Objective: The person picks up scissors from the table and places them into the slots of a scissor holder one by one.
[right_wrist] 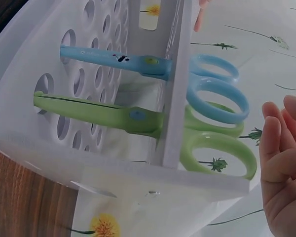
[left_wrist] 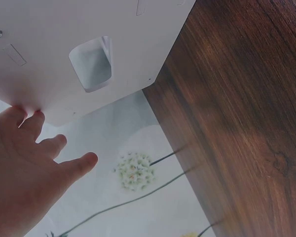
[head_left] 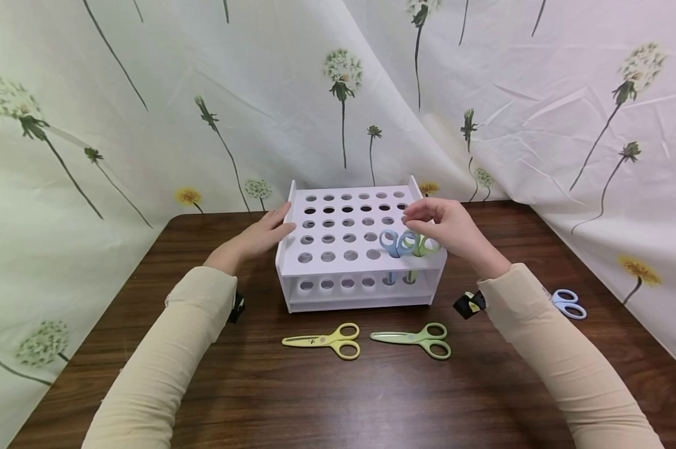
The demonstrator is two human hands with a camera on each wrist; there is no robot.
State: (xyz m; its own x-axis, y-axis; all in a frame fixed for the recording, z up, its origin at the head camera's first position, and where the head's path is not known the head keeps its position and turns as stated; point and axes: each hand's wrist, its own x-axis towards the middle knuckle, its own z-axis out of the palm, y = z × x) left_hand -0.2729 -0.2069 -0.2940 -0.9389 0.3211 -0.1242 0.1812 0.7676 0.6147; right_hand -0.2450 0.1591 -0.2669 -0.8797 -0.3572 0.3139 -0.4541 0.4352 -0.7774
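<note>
A white two-tier rack with rows of round holes stands at the back of the table. Blue scissors and green scissors stand side by side in its front right holes, handles up, blades down through both tiers. My left hand touches the rack's left side with its fingertips, fingers extended. Just above the green handles, my right hand hovers with loosely bent fingers and nothing between them; the right wrist view shows it apart from the handles.
On the table in front of the rack lie yellow scissors and another pair of green scissors. More blue scissors lie at the right, partly behind the right sleeve. A dandelion-patterned cloth hangs behind the dark wooden table.
</note>
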